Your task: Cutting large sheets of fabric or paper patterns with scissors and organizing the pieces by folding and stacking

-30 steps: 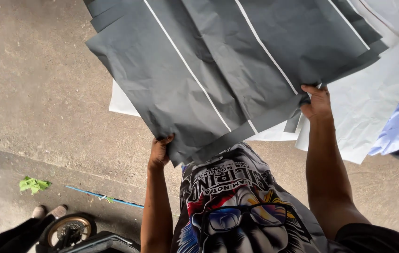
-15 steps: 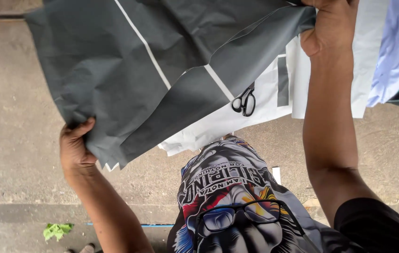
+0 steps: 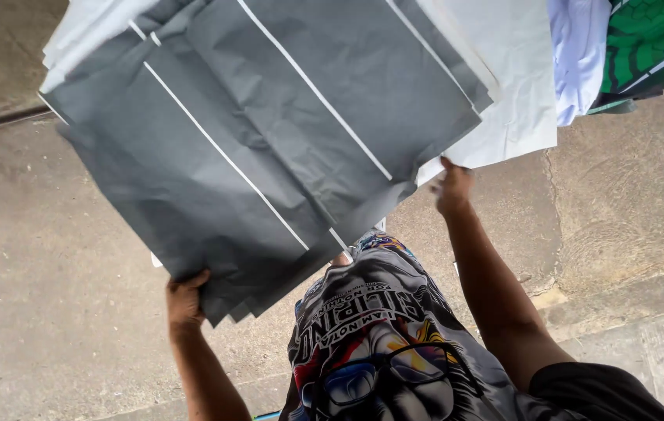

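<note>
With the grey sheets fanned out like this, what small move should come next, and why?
Probably bring the right hand back onto the grey sheets. Only the left hand pinches their lower corner, while the right hand sits at the white sheets behind, and the stack is splaying unevenly.

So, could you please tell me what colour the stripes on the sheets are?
White stripes on dark grey sheets, clearest in the head view.

sheets (image 3: 269, 132) above hands | garments (image 3: 620, 47) right of sheets
</note>
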